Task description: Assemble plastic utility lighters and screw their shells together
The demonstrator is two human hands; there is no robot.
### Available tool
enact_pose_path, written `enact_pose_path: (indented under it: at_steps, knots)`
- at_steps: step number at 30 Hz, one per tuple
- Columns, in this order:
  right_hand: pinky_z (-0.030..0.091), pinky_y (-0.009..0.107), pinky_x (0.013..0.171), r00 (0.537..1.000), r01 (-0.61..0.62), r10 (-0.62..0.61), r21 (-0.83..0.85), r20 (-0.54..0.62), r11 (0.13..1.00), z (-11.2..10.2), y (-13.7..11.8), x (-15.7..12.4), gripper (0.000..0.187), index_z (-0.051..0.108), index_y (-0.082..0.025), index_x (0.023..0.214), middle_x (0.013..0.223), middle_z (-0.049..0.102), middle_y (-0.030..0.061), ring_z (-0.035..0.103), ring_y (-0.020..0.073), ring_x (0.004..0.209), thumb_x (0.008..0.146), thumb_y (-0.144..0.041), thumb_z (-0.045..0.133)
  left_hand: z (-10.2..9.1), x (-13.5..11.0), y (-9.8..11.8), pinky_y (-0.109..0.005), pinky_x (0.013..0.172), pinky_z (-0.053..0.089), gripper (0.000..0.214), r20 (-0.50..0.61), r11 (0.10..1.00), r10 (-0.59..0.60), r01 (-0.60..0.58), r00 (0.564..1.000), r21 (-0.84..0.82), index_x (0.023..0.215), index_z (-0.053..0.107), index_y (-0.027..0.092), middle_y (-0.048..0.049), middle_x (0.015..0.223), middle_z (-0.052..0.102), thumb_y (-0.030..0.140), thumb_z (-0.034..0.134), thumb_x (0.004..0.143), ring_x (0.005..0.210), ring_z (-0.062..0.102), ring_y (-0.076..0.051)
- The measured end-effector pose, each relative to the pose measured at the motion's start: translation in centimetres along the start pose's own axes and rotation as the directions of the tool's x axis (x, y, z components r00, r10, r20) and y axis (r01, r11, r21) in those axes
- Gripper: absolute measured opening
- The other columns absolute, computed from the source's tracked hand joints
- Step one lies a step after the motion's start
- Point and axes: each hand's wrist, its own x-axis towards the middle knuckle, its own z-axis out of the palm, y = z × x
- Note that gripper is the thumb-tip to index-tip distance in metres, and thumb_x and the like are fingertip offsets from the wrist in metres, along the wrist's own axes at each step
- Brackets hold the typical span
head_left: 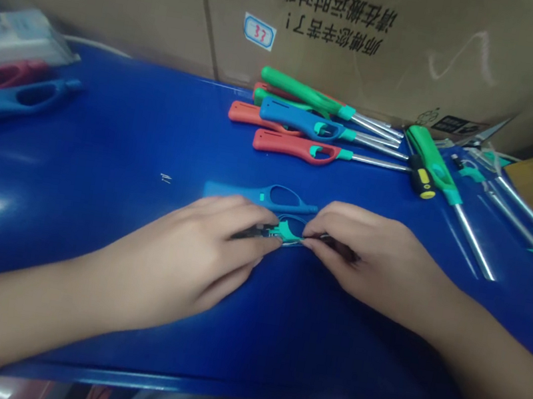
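My left hand (202, 250) is closed, thumb and fingers pinching the dark inner part beside a green trigger (286, 231) of a lighter. That trigger lies in a blue lighter shell half (300, 219), mostly covered by my fingers. On the other side, my right hand (370, 249) is closed in a pinch at the right end of the trigger; what its fingertips hold is too small to make out. Just behind both hands lies another blue shell half (252, 193) with an oval opening. A few tiny screws (165, 177) rest on the table to the left.
Several assembled long-necked lighters (299, 147) lie at the back, with a black-and-yellow screwdriver (423, 178) by their tips. A green lighter (436, 166) and loose metal tubes (521, 207) are at right. Coloured shells (10, 95) sit at left. A cardboard box (140, 4) walls the blue table's (129, 137) back.
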Motion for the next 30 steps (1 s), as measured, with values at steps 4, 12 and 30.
enact_pose_path:
  at_steps: [4, 12, 30]
  knots:
    - [0.051, 0.028, 0.076, 0.994, 0.010, -0.005, 0.044, -0.106, 0.999, -0.1, 0.2, 0.1, 0.016, 0.068, -0.022, 0.106, 0.104, 0.071, 0.0039, 0.069, 0.0169, 0.093, 0.098, -0.018, 0.055, -0.1, 0.1, 0.1, -0.044, 0.106, 0.050, 0.035, -0.017, 1.000, 0.008, -0.008, 1.000, -0.015, 0.133, 0.067, 0.021, -0.0112, 0.135, 0.063, 0.021, 0.052, 0.102, 0.123, 0.061, -0.027]
    - [0.051, 0.042, 0.089, 0.965, 0.025, -0.032, -0.032, -0.260, 0.999, 1.1, 2.6, 1.0, 0.019, 0.072, -0.020, 0.108, 0.106, 0.071, 0.0081, 0.065, 0.0242, 0.097, 0.094, -0.015, 0.060, -1.8, 0.8, -1.0, -0.045, 0.098, 0.053, 0.030, -0.178, 0.987, -0.125, 0.140, 0.976, 0.073, 0.121, 0.071, 0.015, -0.0106, 0.119, 0.071, 0.031, 0.054, 0.102, 0.111, 0.065, -0.028]
    - [0.040, 0.035, 0.084, 0.993, 0.109, -0.109, 0.009, -0.045, 0.994, 1.3, 0.8, 0.4, 0.006, 0.063, -0.022, 0.101, 0.099, 0.072, 0.0007, 0.063, 0.0185, 0.095, 0.100, -0.020, 0.058, 0.3, 0.1, -0.2, -0.044, 0.103, 0.053, 0.030, -0.098, 0.998, 0.060, -0.057, 0.993, 0.030, 0.129, 0.068, 0.022, -0.0086, 0.132, 0.066, 0.019, 0.054, 0.102, 0.120, 0.063, -0.026]
